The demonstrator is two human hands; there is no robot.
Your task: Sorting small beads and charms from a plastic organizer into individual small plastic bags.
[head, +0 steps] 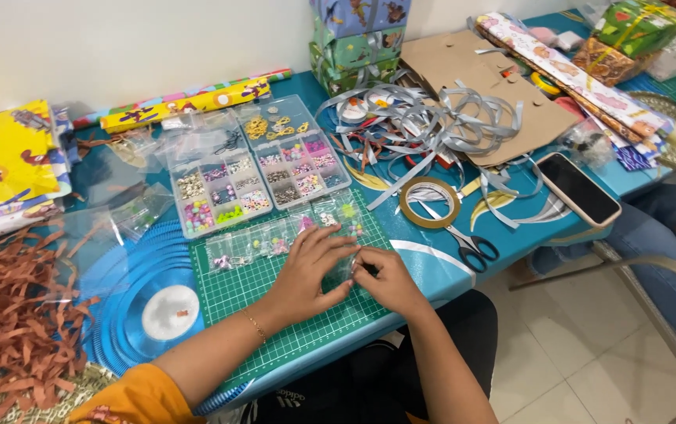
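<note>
My left hand lies flat on the green cutting mat, fingers spread over a small clear plastic bag. My right hand pinches the same little bag from the right, thumb and forefinger closed on its edge. Just beyond my fingers lies a row of small clear bags with beads. Behind them stands an open clear bead organiser box with several compartments of coloured beads.
A tape roll and black-handled scissors lie right of the mat. A phone, grey ribbon tangle, brown cardboard, wrapped boxes, wrapping paper rolls and brown paper shreds crowd the blue table. Another person's leg sits at right.
</note>
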